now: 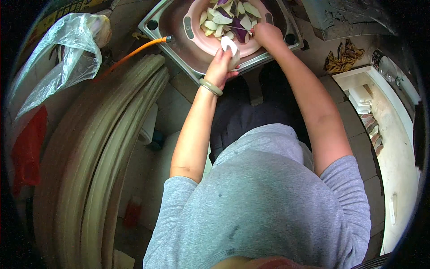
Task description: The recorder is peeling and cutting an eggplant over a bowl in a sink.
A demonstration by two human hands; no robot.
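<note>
Head view: left hand grips a pale vegetable piece; right hand clenches a knife.

The basin is pale pink, set in a silvery grey steel sink. The cut pieces in it are cream-white, some with deep purple skin. The piece in the left hand is white. The bangle is pale green. The hose is orange, the shirt plain grey, the plastic bag clear.
</note>
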